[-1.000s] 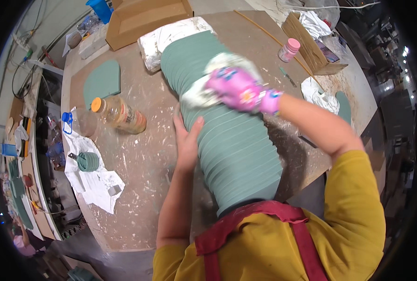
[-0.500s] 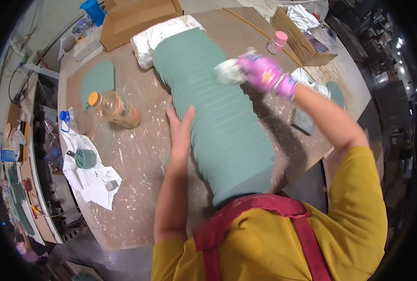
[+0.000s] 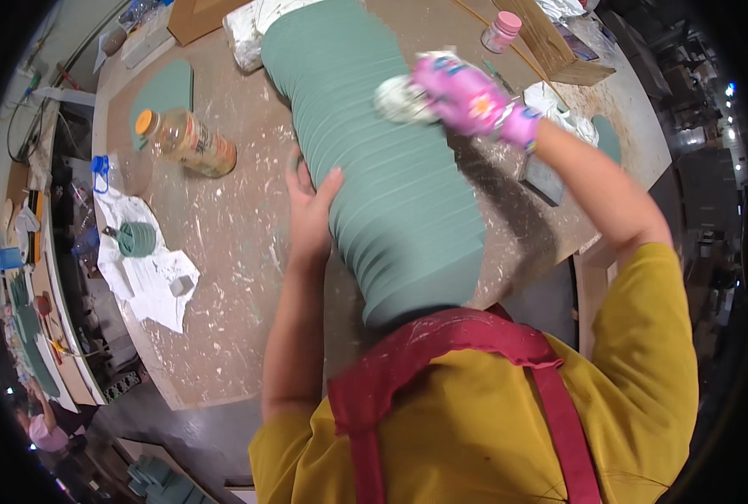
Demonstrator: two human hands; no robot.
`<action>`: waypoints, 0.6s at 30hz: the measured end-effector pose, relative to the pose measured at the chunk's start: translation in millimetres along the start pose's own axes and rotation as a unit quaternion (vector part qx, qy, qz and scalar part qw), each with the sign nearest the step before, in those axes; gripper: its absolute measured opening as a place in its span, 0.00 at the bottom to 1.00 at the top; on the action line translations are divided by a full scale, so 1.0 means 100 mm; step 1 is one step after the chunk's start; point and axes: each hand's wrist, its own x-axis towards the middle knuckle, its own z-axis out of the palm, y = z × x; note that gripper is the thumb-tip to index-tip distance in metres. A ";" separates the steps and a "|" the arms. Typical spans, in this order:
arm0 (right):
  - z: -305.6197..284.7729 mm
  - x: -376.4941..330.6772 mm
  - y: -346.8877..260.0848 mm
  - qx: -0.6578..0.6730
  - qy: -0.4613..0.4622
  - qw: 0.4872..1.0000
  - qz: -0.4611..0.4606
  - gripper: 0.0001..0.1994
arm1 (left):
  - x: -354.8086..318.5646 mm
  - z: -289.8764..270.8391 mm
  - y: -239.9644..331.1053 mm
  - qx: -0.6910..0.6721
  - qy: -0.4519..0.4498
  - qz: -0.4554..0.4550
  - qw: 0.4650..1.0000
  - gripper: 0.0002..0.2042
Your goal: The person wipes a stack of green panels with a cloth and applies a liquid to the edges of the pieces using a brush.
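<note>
Orange-capped bottle [image 3: 196, 147], left of bare left hand [image 3: 311, 206], spread open against left side of green ribbed column [image 3: 382, 168]. Column between hands. White cloth [image 3: 399, 99] clutched in gloved right hand [image 3: 466, 95], over column's right edge. Beyond grip, rightward: pink jar [image 3: 501, 33].

Flower-patterned pink glove [image 3: 472, 99], green column [image 3: 395, 181]

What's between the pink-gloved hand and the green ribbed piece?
A bunched white cloth, held in the right hand, lies between it and the ribbed piece, as the head view shows.
</note>
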 end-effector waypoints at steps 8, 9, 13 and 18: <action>-0.02 0.18 -0.94 0.039 0.036 0.998 -0.036 0.10 | 0.08 -0.13 -0.12 0.018 0.036 0.007 0.999 0.39; 0.15 0.12 -1.00 0.049 0.057 0.989 -0.130 0.09 | 0.08 -0.22 -0.17 0.019 0.030 0.008 0.999 0.40; -0.35 -0.51 -0.26 -0.011 -0.086 0.979 0.184 0.10 | -0.45 -0.16 0.21 0.097 0.058 -0.051 0.992 0.40; -0.50 -0.88 -0.46 0.216 0.112 0.912 0.330 0.15 | -1.47 -0.37 -0.35 0.209 -0.061 0.003 0.976 0.53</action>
